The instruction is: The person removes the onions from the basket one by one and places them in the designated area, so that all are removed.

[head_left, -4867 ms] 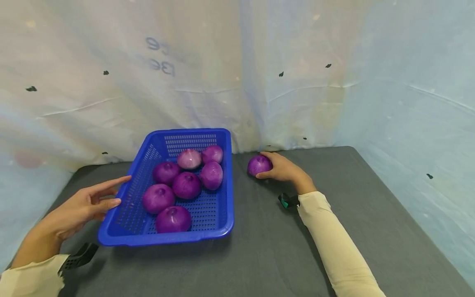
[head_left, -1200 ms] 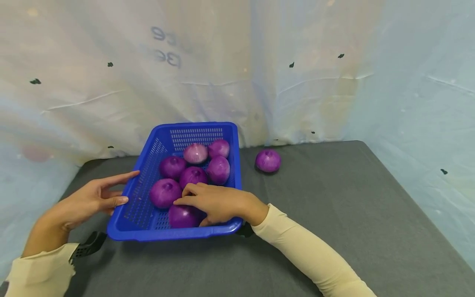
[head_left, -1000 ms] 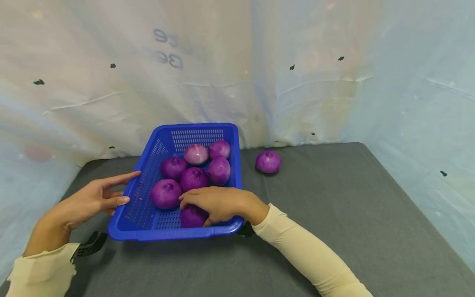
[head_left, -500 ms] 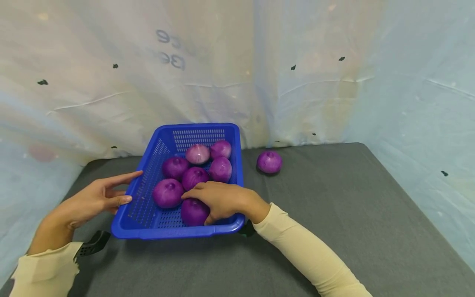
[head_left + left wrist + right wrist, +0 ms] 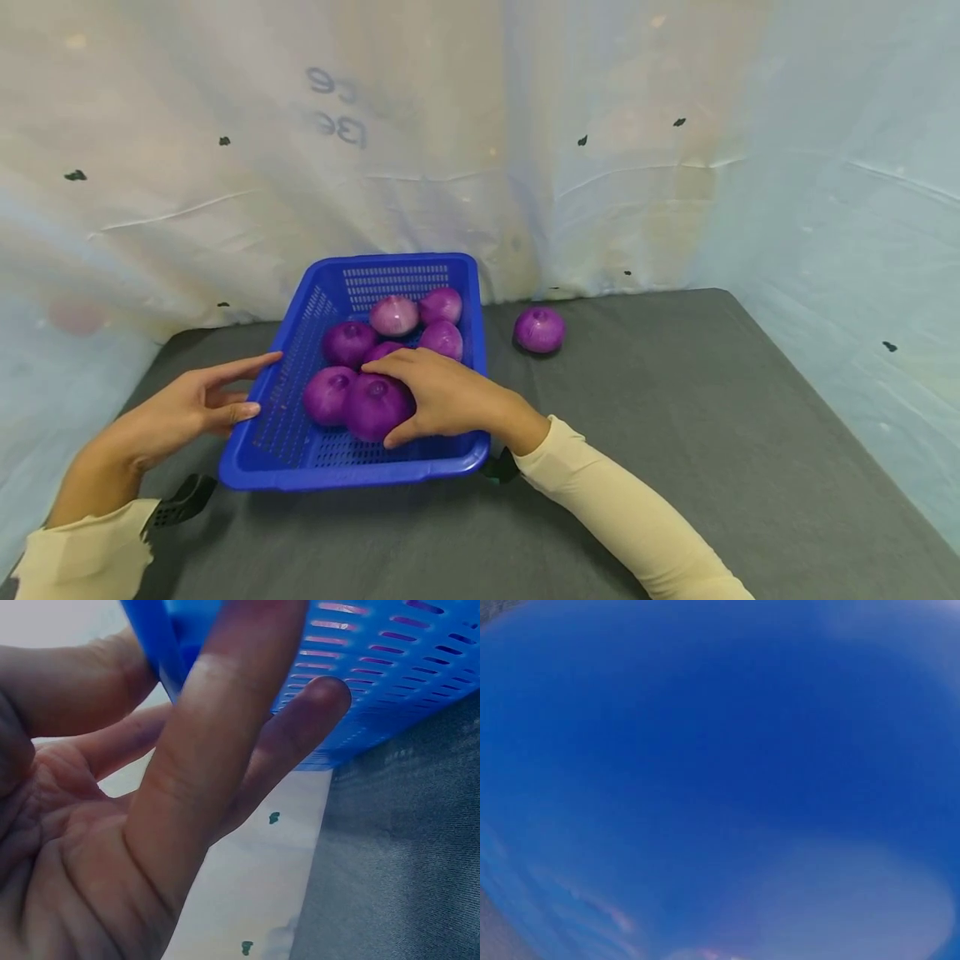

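Note:
In the head view my right hand (image 5: 450, 396) reaches over the near right of the blue plastic basket (image 5: 352, 477). Its thumb and fingers grip a purple onion (image 5: 377, 407), which overlaps the onion on its left (image 5: 327, 395) and sits above the basket floor. My left hand (image 5: 176, 415) holds the basket's left rim. In the left wrist view, its fingers (image 5: 199, 761) lie along the outside of the slotted basket wall (image 5: 390, 667), with the rim between them and the thumb. Blurred blue basket wall (image 5: 720, 735) fills the right wrist view, hiding that hand.
Several more purple onions, among them a paler one (image 5: 393, 316), lie toward the back of the basket. A single onion (image 5: 539, 330) stands on the grey table (image 5: 675, 433), right of the basket. Pale plastic sheeting (image 5: 420, 125) hangs behind and at the sides.
Earlier my right hand gripped the onion that now stands alone on the table. It then moved into the basket, took hold of a near onion, and has raised it slightly leftward.

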`<state>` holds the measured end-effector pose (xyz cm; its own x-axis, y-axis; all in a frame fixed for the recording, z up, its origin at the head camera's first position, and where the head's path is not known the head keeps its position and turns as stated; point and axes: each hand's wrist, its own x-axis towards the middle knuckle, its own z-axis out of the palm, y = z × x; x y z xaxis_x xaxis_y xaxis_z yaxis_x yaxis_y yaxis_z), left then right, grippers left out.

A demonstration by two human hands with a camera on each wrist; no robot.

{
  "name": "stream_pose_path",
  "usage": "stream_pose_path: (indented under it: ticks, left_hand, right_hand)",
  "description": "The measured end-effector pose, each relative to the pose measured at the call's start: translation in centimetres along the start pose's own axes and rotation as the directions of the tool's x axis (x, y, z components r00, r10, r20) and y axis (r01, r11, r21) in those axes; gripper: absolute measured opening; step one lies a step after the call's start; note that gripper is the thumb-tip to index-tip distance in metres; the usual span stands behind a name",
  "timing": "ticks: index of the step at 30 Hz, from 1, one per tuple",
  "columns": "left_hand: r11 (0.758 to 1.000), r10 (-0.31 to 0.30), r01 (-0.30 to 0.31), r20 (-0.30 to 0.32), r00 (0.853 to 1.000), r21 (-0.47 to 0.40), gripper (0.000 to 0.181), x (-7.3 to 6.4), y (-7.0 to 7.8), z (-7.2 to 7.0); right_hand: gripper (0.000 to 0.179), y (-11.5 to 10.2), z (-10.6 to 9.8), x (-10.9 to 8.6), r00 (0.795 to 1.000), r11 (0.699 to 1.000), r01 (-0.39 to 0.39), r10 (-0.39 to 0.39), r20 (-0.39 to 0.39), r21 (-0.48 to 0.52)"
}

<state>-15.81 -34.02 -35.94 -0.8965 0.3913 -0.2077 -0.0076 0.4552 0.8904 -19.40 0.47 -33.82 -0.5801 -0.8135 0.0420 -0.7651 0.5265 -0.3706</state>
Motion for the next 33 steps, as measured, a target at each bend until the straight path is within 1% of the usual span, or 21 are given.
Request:
stream_pose_path:
  ticks: [4,9,14,18,22,26,29,33]
  left_hand:
    - [1.0,0.013,-0.013,-0.004,1.0,0.003,0.072,0.0,-0.3,-0.1]
    - [0.999,0.035,-0.035,0.0,0.999,-0.019,0.07,-0.1,-0.6,-0.1]
    - [0.998,0.048,-0.047,0.01,0.999,-0.031,0.069,-0.1,-0.7,-0.1]
    - [0.998,0.055,-0.054,0.018,0.998,-0.02,0.067,0.0,-0.7,0.0]
    - [0.999,0.049,-0.049,0.013,0.999,-0.007,0.066,-0.1,-0.7,0.0]
    - [0.999,0.032,-0.032,0.003,0.999,-0.002,0.066,-0.1,-0.8,0.0]
    - [0.999,0.034,-0.034,0.007,0.999,-0.008,0.066,0.0,-0.7,0.0]
    - [0.999,0.043,-0.042,0.017,0.999,-0.02,0.065,-0.1,-0.7,0.0]
  right_hand:
    - [0.086,-0.1,-0.5,-0.5,0.999,0.999,-0.027,0.027,-0.031,0.022]
    - [0.088,-0.1,-1.4,-1.4,0.998,0.999,-0.038,0.039,-0.054,0.028]
    - [0.087,0.6,-2.2,-2.2,0.996,0.998,-0.027,0.032,-0.084,0.05]
    - [0.086,1.2,-2.7,-2.9,0.993,0.996,-0.047,0.054,-0.103,0.075]
    - [0.087,1.4,-3.5,-3.5,0.991,0.993,-0.072,0.082,-0.11,0.092]
    - [0.086,1.8,-4.5,-4.0,0.99,0.991,-0.075,0.087,-0.114,0.106]
    - [0.085,2.3,-5.0,-4.3,0.989,0.99,-0.069,0.083,-0.119,0.119]
    - [0.085,2.8,-5.4,-4.7,0.987,0.987,-0.08,0.097,-0.126,0.137]
